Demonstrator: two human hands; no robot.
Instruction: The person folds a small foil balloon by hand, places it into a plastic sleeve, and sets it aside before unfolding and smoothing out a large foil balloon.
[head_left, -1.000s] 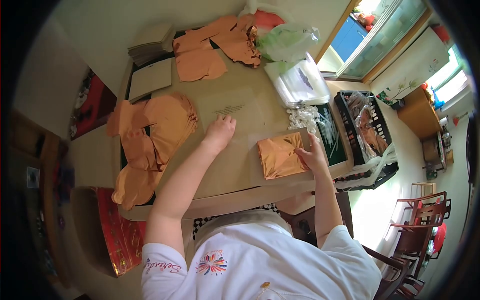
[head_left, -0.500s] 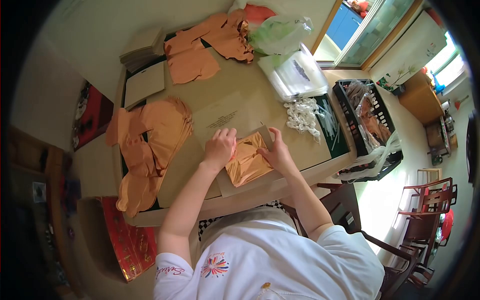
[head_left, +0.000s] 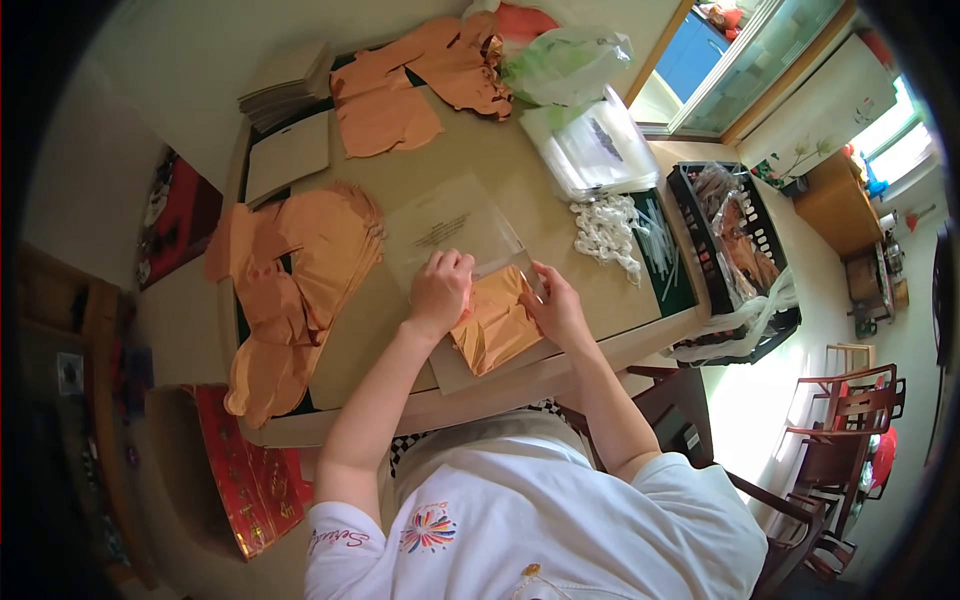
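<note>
A folded rose-gold foil balloon (head_left: 497, 325) lies between my hands near the table's front edge, with a grey-brown card (head_left: 522, 265) behind its far right edge. My right hand (head_left: 560, 308) is closed on the balloon's right side, thumb on top. At its left edge my left hand (head_left: 443, 293) is curled, fingers pinched at the near end of a clear plastic bag (head_left: 460, 215) with small printed text. The bag stretches away from me over the table. The left fingertips are partly hidden.
A stack of flat foil balloons (head_left: 300, 270) lies left, more foil (head_left: 385, 115) behind. Cards (head_left: 290, 160) sit back left. Clear bags (head_left: 595, 150), white ribbon (head_left: 605, 235) and plastic straws (head_left: 655, 240) lie right, beside a black crate (head_left: 730, 215). A red box (head_left: 250, 480) stands below left.
The plastic bag's near end has lifted and shows more clearly by the balloon's far edge. My right hand has shifted slightly right and nearer me. The left hand stays nearly still.
</note>
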